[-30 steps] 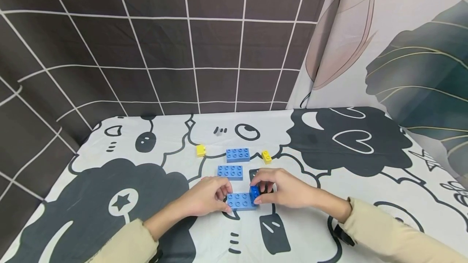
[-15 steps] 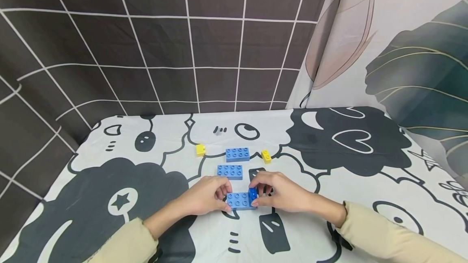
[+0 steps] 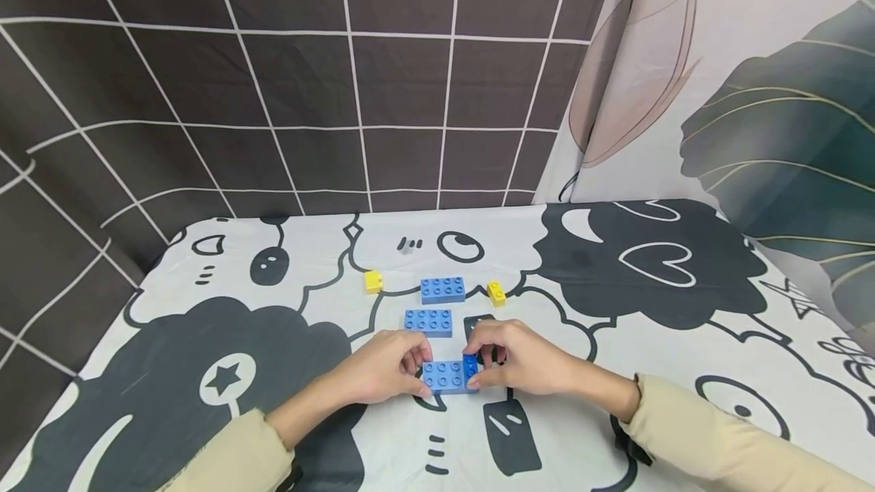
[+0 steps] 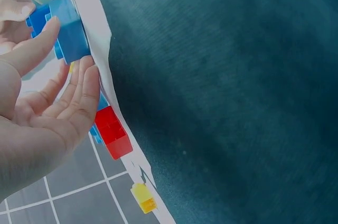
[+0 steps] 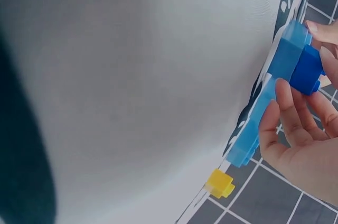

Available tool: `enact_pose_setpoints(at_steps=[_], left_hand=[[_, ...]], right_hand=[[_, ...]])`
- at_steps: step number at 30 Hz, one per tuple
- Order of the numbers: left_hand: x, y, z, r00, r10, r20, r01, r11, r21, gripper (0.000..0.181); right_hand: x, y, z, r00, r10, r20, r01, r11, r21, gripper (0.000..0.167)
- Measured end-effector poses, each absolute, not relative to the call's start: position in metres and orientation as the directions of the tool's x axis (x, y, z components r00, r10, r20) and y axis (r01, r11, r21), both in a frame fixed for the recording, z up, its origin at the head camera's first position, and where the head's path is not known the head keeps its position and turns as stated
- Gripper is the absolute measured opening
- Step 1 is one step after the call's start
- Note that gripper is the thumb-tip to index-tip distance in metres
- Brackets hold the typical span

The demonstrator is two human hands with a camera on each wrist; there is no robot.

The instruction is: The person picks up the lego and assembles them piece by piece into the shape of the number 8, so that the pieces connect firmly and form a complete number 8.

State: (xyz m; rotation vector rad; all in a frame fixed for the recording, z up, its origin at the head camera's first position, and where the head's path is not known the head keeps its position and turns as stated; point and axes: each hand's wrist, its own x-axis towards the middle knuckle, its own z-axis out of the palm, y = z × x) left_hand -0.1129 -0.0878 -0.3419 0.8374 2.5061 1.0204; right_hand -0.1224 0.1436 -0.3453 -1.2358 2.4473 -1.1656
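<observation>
A light blue brick (image 3: 443, 376) lies nearest the person, its left end pinched by the left hand (image 3: 383, 367). The right hand (image 3: 522, 359) grips a small dark blue brick (image 3: 470, 367) on the right end of that brick. In the left wrist view the left hand (image 4: 47, 102) has its thumb on one side of the light blue brick (image 4: 69, 28) and fingers at the other. From the right wrist, the dark blue brick (image 5: 307, 71) stands against the light blue brick's studded side, between the right hand's (image 5: 303, 134) thumb and fingers.
Two more blue bricks (image 3: 428, 323) (image 3: 442, 290) lie farther back, with a yellow brick (image 3: 373, 282) at left and another yellow brick (image 3: 496, 294) at right. A red brick (image 4: 113, 133) shows in the left wrist view. Behind the patterned cloth (image 3: 287, 355) hangs a dark gridded curtain (image 3: 403, 82).
The right hand has shifted slightly left with the dark blue brick, which now sits more upright and squarely over the light blue brick's right end. The left hand has hardly moved.
</observation>
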Motion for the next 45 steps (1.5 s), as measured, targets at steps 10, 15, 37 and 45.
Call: enact_pose_setpoints(at_steps=[10,15,37,45], left_hand=[[-0.124,-0.103,-0.331,-0.791,0.611,-0.027,0.391,0.539,0.746,0.029],[-0.135,-0.119,-0.325,-0.846,0.533,0.006,0.375,0.588,0.717,0.032],[-0.153,-0.142,-0.343,-0.774,0.615,-0.152,0.256,0.522,0.814,0.035],[-0.155,-0.144,-0.344,-0.706,0.684,-0.187,0.261,0.495,0.829,0.042]], right_hand=[[-0.123,0.144,-0.349,-0.643,-0.739,0.200,-0.613,0.339,-0.714,0.022],[-0.123,0.145,-0.348,-0.646,-0.739,0.191,-0.602,0.339,-0.723,0.023],[-0.123,0.145,-0.347,-0.659,-0.734,0.165,-0.581,0.358,-0.731,0.024],[-0.124,0.146,-0.346,-0.658,-0.734,0.167,-0.585,0.358,-0.728,0.024]])
